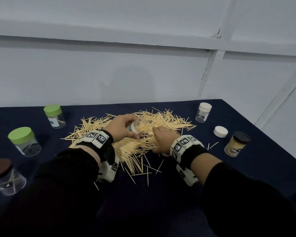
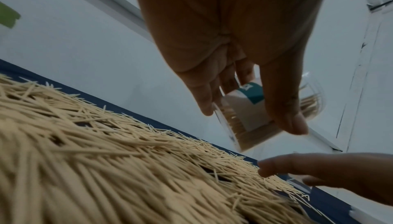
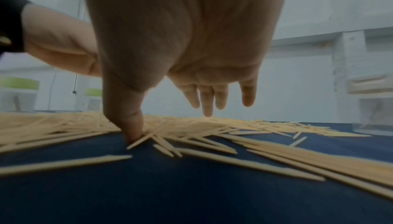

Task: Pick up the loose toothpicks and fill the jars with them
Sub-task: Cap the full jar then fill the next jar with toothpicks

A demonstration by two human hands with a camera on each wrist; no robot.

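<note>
A big heap of loose toothpicks (image 1: 143, 134) (image 2: 95, 168) (image 3: 212, 126) covers the middle of the dark blue tablecloth (image 1: 143, 194). My left hand (image 1: 121, 125) (image 2: 244, 106) grips a clear lidless jar (image 1: 139, 126) (image 2: 248, 115) with a white and teal label, tilted on its side above the heap and partly filled with toothpicks. My right hand (image 1: 162, 135) (image 3: 176, 121) hovers spread over the heap just right of the jar's mouth. Its thumb tip (image 3: 133, 133) touches the cloth among toothpicks and its fingers (image 3: 207, 103) hang straight, holding nothing.
Two green-lidded jars (image 1: 54, 116) (image 1: 24, 141) and a brown-lidded jar (image 1: 6, 177) stand at the left. At the right are a white-lidded jar (image 1: 203, 112), a loose white lid (image 1: 220, 131) and a black-lidded jar (image 1: 237, 146) full of toothpicks. A grey wall runs behind the table.
</note>
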